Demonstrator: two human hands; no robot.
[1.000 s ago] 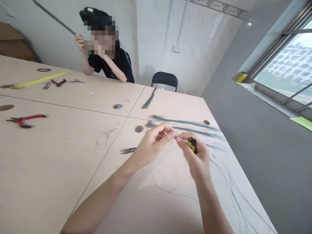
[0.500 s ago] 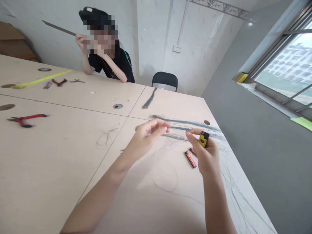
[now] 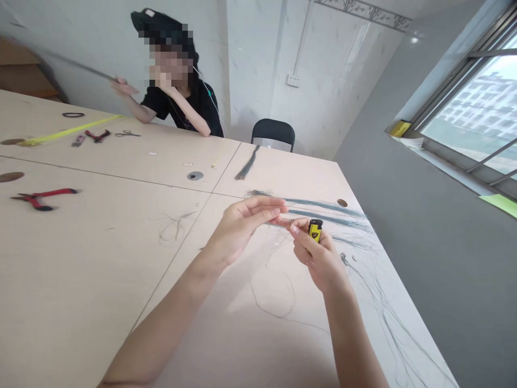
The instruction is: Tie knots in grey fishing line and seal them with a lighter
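Note:
My left hand (image 3: 248,226) is closed in a pinch over the table, fingers together, apparently on a thin dark thread (image 3: 266,261) that is hard to make out. My right hand (image 3: 321,258) is wrapped round a yellow lighter (image 3: 315,230) with a black top, held upright. Its thumb and index finger meet close to the left fingertips, at a tiny dark loop of thread (image 3: 291,222). Beyond both hands lie long blue-grey thread bundles (image 3: 335,216), partly hidden by my fingers. Loose strands (image 3: 383,312) spread along the right table edge.
Red-handled pliers (image 3: 44,198) lie at left. Farther back are a second pair of pliers (image 3: 97,136), scissors (image 3: 127,133) and a yellow bundle (image 3: 72,129). Across the table (image 3: 100,280) sits a person (image 3: 181,108) holding a long thin strip. A black chair (image 3: 273,132) stands behind.
My right hand has moved left with the lighter, up to my left fingertips, and now covers the red-black batteries. Across the table, the person's hand with the strip has moved left and down.

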